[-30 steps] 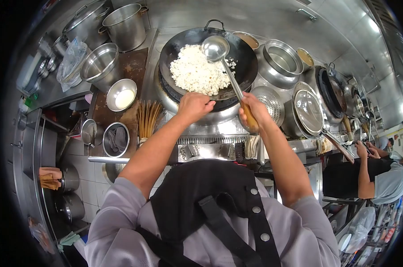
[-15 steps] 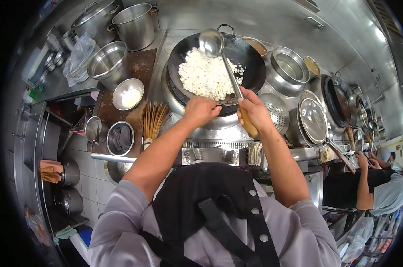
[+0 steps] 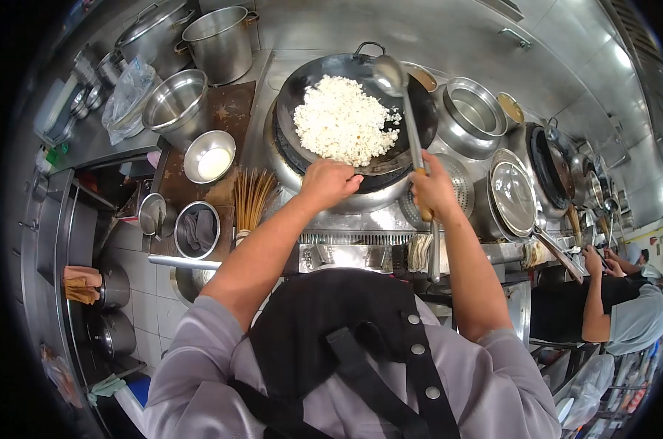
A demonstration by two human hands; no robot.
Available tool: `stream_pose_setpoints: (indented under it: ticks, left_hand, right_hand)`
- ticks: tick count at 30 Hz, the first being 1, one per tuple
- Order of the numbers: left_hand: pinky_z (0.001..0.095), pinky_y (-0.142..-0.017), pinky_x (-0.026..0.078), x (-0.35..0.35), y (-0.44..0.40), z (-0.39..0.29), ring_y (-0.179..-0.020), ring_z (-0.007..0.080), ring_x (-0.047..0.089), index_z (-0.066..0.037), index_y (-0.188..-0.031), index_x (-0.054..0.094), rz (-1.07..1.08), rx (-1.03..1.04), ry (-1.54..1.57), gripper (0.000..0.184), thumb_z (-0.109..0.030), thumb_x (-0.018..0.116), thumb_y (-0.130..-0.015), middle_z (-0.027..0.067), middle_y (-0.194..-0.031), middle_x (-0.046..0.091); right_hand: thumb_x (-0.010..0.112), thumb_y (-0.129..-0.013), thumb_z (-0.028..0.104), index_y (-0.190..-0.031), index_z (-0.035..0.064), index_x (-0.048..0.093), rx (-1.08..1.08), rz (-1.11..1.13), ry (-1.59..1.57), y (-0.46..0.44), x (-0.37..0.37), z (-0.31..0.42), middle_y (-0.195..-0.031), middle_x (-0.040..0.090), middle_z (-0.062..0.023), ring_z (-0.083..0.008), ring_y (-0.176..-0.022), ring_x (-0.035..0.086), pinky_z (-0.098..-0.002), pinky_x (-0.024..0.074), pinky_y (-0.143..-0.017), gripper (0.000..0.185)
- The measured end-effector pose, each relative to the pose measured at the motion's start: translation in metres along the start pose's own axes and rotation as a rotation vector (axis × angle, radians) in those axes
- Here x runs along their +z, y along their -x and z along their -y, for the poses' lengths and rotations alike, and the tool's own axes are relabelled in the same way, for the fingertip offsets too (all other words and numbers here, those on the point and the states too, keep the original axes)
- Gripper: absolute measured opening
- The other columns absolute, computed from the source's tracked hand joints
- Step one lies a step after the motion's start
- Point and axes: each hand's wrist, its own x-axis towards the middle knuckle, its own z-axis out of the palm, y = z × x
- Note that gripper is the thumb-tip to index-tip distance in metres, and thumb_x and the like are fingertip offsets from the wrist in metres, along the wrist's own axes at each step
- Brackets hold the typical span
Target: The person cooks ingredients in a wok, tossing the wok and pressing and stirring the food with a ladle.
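Note:
A black wok on the stove holds a heap of white rice. At the wok's near edge my left hand is closed; what its fingers grip is hidden, though it touches the rim area. My right hand is wrapped round the wooden handle of a metal ladle. The ladle's blurred bowl is over the right back part of the wok, to the right of the rice. Behind my right hand lies a perforated skimmer.
Left of the wok are a small steel bowl, bamboo sticks and large pots. To the right stand a metal basin and a pot with strainers. A co-worker stands at the far right.
The ladle has swung right, from above the rice to the wok's right side, and my right hand has moved right with it. My left hand stays at the near edge.

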Motion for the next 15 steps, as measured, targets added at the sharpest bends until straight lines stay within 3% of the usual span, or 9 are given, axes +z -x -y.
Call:
stream_pose_setpoints:
  ticks: [3,5,6,8,10,12,13,15]
  left_hand:
    - [0.0509,-0.061,0.049,-0.001,-0.002,-0.001,-0.067,0.0394,0.062,-0.005,-0.066,0.061,0.037,-0.030,-0.010,0.041,-0.038,0.070,-0.089,0.0163,-0.067,0.063]
    - [0.0512,-0.064,0.051,-0.002,-0.003,0.001,-0.069,0.0388,0.065,-0.006,-0.067,0.064,0.078,-0.040,-0.026,0.039,-0.039,0.068,-0.089,0.0160,-0.069,0.065]
    - [0.0514,-0.067,0.053,-0.003,-0.003,0.001,-0.071,0.0382,0.067,-0.007,-0.069,0.067,0.112,-0.057,-0.042,0.039,-0.040,0.066,-0.090,0.0157,-0.072,0.067]
    - [0.0513,-0.067,0.053,-0.006,-0.007,0.001,-0.071,0.0382,0.067,-0.008,-0.070,0.068,0.150,-0.081,-0.027,0.039,-0.041,0.065,-0.090,0.0159,-0.073,0.068]
    - [0.0510,-0.068,0.053,-0.012,-0.008,-0.001,-0.073,0.0381,0.068,-0.008,-0.072,0.069,0.209,-0.118,-0.016,0.039,-0.042,0.064,-0.092,0.0158,-0.074,0.068]
    - [0.0508,-0.068,0.053,-0.017,-0.002,-0.009,-0.073,0.0379,0.068,-0.008,-0.072,0.069,0.224,-0.079,-0.004,0.039,-0.041,0.063,-0.092,0.0154,-0.074,0.069]
    - [0.0506,-0.068,0.053,-0.019,-0.003,-0.014,-0.073,0.0377,0.068,-0.008,-0.073,0.069,0.234,-0.034,0.009,0.039,-0.041,0.062,-0.093,0.0150,-0.075,0.069]
    - [0.0512,-0.066,0.051,-0.033,-0.012,-0.029,-0.071,0.0382,0.066,-0.007,-0.070,0.066,0.225,0.011,0.027,0.041,-0.040,0.061,-0.094,0.0150,-0.072,0.067]
  right_hand:
    - [0.067,-0.093,0.009,-0.156,0.0130,0.040,0.039,0.095,0.091,-0.008,0.021,0.003,-0.074,0.058,-0.0042,-0.0129,-0.060,0.057,-0.0314,0.0484,-0.051,0.068]
    - [0.067,-0.090,0.010,-0.156,0.0152,0.040,-0.187,0.209,0.427,0.010,0.028,-0.005,-0.088,0.071,-0.0163,-0.0284,-0.069,0.068,-0.0427,0.0566,-0.065,0.071]
    - [0.067,-0.089,0.012,-0.156,0.0149,0.039,-0.237,0.219,0.637,0.036,0.023,0.003,-0.095,0.072,-0.0232,-0.0386,-0.080,0.071,-0.0475,0.0558,-0.077,0.072]
    - [0.066,-0.090,0.014,-0.156,0.0155,0.040,-0.363,0.275,0.837,0.079,0.003,-0.010,-0.092,0.070,-0.0253,-0.0452,-0.083,0.068,-0.0514,0.0531,-0.079,0.071]
    - [0.066,-0.090,0.015,-0.157,0.0176,0.038,-0.316,0.330,0.876,0.133,-0.025,0.000,-0.086,0.069,-0.0240,-0.0462,-0.082,0.067,-0.0526,0.0524,-0.077,0.072]
    - [0.066,-0.088,0.011,-0.157,0.0159,0.041,-0.270,0.400,0.787,0.176,-0.056,0.011,-0.067,0.061,-0.0125,-0.0299,-0.058,0.061,-0.0405,0.0532,-0.065,0.073]
    - [0.066,-0.088,0.011,-0.157,0.0159,0.041,-0.267,0.394,0.784,0.193,-0.071,0.016,-0.067,0.061,-0.0125,-0.0299,-0.058,0.061,-0.0405,0.0532,-0.065,0.073]
    - [0.066,-0.088,0.008,-0.157,0.0176,0.041,0.026,0.394,0.561,0.217,-0.091,0.019,-0.063,0.056,-0.0071,-0.0177,-0.054,0.058,-0.0342,0.0501,-0.059,0.074]
